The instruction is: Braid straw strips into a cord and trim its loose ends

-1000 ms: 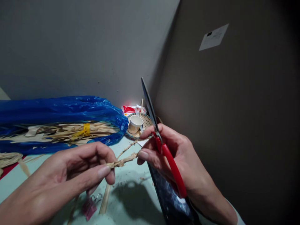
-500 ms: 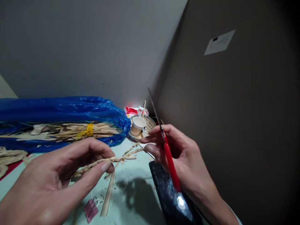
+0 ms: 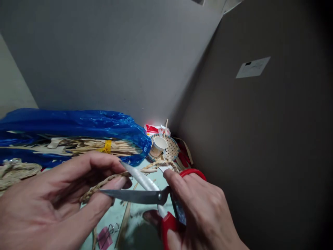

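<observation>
A braided straw cord (image 3: 97,186) is pinched between the thumb and fingers of my left hand (image 3: 67,198). More of the cord (image 3: 158,164) runs on to the right, behind the scissors. My right hand (image 3: 203,205) grips red-handled scissors (image 3: 159,197), fingers in the loops. Their blades stand apart and point left, one crossing in front of my left thumb, the other near my left fingertips. Part of the cord shows between and beyond the blades; whether they touch it I cannot tell.
A blue plastic bag (image 3: 78,121) holds straw bundled with a yellow tie (image 3: 106,146). A paper cup (image 3: 159,146) sits on a woven tray (image 3: 173,147). A pink binder clip (image 3: 104,239) and a dark phone (image 3: 179,211) lie on the table. Coiled braid (image 3: 20,173) is at left.
My right hand has turned the scissors from pointing upward, blades together, to pointing left with blades apart. It no longer touches the cord's end. The view has tilted slightly.
</observation>
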Demonstrator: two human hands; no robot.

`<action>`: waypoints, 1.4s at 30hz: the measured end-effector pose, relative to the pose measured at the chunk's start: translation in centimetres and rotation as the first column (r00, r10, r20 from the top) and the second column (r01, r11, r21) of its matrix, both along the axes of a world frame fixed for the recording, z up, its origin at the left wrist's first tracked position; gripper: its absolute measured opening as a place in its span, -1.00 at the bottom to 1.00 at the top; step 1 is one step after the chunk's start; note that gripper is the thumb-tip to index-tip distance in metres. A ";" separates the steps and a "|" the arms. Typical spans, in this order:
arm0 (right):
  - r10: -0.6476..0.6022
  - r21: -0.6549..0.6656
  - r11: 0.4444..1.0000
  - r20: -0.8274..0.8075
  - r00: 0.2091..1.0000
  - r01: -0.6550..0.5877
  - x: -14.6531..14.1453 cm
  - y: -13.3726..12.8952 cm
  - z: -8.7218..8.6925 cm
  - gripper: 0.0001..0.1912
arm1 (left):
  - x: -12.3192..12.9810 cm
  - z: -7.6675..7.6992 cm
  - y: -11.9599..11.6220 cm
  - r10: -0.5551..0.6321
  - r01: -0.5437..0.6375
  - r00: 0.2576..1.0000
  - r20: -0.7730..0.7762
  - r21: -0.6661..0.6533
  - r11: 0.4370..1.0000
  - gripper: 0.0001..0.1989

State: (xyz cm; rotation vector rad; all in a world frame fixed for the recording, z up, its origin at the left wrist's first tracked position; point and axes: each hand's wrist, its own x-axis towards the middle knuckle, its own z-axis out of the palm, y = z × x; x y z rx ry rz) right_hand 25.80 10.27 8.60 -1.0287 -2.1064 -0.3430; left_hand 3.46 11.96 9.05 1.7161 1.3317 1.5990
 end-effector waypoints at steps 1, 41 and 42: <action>-0.007 0.048 0.999 0.012 1.000 0.007 0.1 0.1 -0.1 -0.72 | 0.0 -0.2 0.0 -0.031 0.031 0.999 -0.018 -0.040 0.999 -0.87; -0.010 -0.259 0.965 -0.222 0.975 -0.049 0.8 -0.1 1.7 -0.80 | -0.4 -0.4 -0.1 0.002 -0.039 0.989 -0.149 -0.246 0.969 -0.69; -0.015 -0.260 0.965 -0.217 0.976 -0.043 0.7 -0.2 1.9 -0.77 | -0.5 -0.5 -0.2 0.005 -0.047 0.988 -0.154 -0.269 0.962 -0.68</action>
